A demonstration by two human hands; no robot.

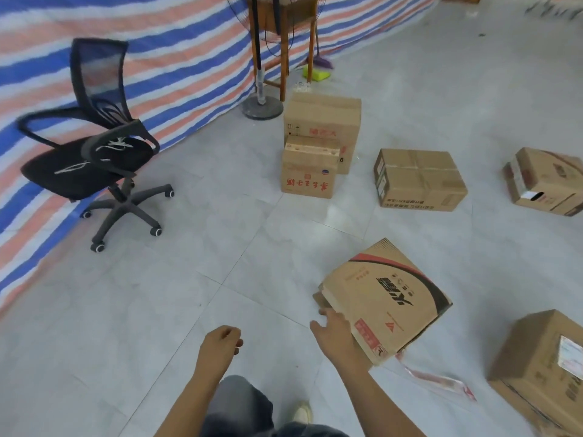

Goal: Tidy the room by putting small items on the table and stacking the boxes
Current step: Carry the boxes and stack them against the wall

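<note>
My right hand [337,337] grips the printed box [389,298] by its near-left edge. The thumb lies on the side I can see, and the other fingers go behind the cardboard, out of sight. The box sits tilted at about 1 o'clock from my feet; I cannot tell whether its far side touches the floor [157,310]. A loose strip of red-and-white tape [437,378] trails from its near corner along the tiles toward 4 o'clock. My left hand [220,345] hangs at 12 o'clock low, fingers loosely curled and holding nothing.

Straight ahead at 12 o'clock stands a tall box [328,119] with a smaller box [307,171] touching its front. A taped box [419,181] lies at 1 o'clock, apart from that pair. Another box [549,181] sits at 2 o'clock, cut off by the frame edge, and a further carton [542,364] is close by at 4 o'clock.

A black office chair [94,152] stands at 10 o'clock against the striped tarp [142,58]. Behind the tall box are a fan base [262,108], a wooden stand [284,42] and a yellow dustpan [317,73].
</note>
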